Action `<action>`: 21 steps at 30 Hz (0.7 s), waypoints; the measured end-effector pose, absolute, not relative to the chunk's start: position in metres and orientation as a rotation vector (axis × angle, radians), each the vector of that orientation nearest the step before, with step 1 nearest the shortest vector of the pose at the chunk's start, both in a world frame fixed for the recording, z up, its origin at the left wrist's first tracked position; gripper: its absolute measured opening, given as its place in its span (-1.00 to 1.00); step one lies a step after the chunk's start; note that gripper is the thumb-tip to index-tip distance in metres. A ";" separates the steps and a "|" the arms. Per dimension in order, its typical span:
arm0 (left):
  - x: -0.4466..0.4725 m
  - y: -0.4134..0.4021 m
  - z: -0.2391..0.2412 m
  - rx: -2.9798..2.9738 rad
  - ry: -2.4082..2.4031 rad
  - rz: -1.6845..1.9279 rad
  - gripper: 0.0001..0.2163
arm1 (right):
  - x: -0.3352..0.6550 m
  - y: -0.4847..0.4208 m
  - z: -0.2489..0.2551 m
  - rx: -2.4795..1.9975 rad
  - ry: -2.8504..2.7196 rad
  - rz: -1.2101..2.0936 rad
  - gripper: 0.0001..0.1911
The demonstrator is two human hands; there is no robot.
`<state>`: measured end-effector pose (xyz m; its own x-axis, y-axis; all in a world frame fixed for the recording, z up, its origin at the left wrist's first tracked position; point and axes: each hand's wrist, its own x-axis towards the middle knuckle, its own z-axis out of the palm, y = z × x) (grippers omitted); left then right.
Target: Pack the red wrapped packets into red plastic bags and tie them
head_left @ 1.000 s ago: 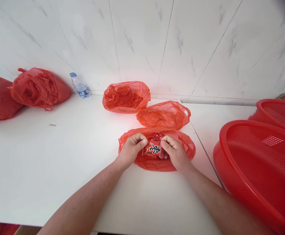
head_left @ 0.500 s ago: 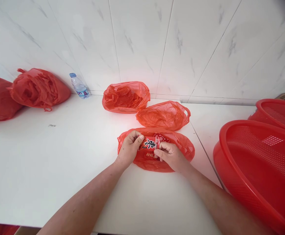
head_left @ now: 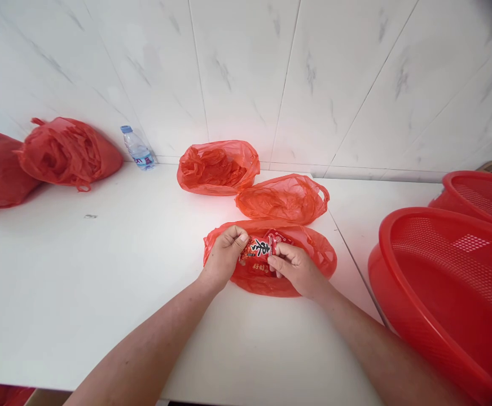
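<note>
Between my two hands is a small red snack packet [head_left: 259, 247] with a large black character on white. My left hand [head_left: 227, 252] pinches its left end between thumb and fingers. Its right end is gripped by the thumb and fingers of my right hand [head_left: 293, 265]. Both hands are inside the mouth of an open red plastic bag [head_left: 324, 254], just above more red printed packaging [head_left: 254, 268] lying in it. My fingers hide the packet's ends.
Two more open red plastic bags [head_left: 218, 168] stand behind, one of them a looped bag [head_left: 282, 198]. A water bottle [head_left: 138, 148] leans near the tiled wall, beside full red bags [head_left: 68, 149] at left. Red plastic baskets [head_left: 402, 282] occupy the right of the white table [head_left: 80, 293].
Both hands stay at almost the same spot on the packet. The right fingers have shifted slightly at its end, and the packet's printed face shows at a slightly different angle.
</note>
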<state>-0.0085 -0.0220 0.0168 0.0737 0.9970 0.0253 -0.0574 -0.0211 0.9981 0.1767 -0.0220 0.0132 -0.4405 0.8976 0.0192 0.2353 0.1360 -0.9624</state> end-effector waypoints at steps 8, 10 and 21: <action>-0.012 -0.020 0.015 1.277 1.024 1.170 -0.76 | 0.178 -0.020 0.011 -1.100 -1.708 1.328 -0.83; -0.012 -0.019 0.014 1.291 1.003 1.117 -0.77 | 0.178 -0.020 0.011 -1.096 -1.698 1.323 -0.84; -0.010 -0.018 0.008 1.366 0.971 1.054 -0.73 | 0.181 -0.018 0.011 -1.127 -1.675 1.292 -0.74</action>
